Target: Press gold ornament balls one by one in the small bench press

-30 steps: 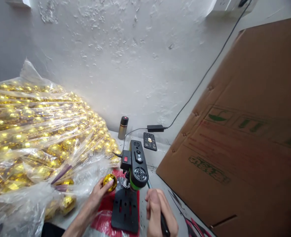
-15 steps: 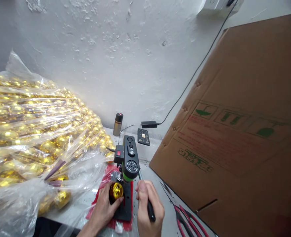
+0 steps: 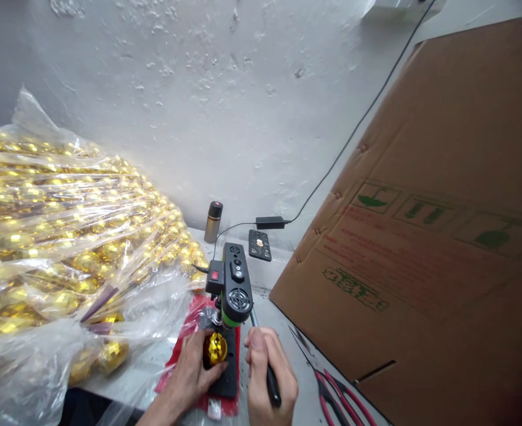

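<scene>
In the head view, my left hand grips a shiny gold faceted ball between thumb and fingers. The ball sits over the black base plate of a small bench machine, just on the near side of its head. This machine resembles a mini drill press, with round vents, a green ring and a red rocker switch. My right hand is closed around the black grip of a lever handle at the machine's right side. Under the base lies a red plastic sheet.
At left, a clear plastic bag bulges with many gold balls. A brown cardboard box leans at right, near red-handled scissors. Against the wall stand a spray can, a phone and a power adapter with its cord.
My left hand and the gold ball have shifted slightly right and towards me. My right hand keeps its hold on the lever handle. The whole view has moved a little.
</scene>
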Tool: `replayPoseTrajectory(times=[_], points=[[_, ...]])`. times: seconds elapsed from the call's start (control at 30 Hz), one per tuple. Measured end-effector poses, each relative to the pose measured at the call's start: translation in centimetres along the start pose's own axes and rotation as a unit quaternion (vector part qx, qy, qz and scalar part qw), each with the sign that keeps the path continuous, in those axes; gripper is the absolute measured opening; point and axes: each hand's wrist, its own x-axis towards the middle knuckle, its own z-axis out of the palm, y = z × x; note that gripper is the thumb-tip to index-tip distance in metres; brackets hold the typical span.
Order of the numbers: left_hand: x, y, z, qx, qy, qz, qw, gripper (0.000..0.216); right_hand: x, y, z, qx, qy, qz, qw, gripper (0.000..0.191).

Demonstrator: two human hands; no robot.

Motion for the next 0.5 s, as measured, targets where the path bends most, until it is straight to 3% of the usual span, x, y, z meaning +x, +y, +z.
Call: replayPoseTrajectory(times=[0.17, 0.5], points=[[0.7, 0.2, 0.6, 0.008, 0.001, 0.002, 1.0, 0.05, -0.6, -1.1, 1.0, 0.039, 0.051, 0.081, 0.995, 0.034], [0.7, 0.3, 0.8, 0.013, -0.019, -0.023, 0.999, 0.048, -3.2, 0.4, 2.6, 0.053, 0.116, 0.052, 0.991, 0.039]])
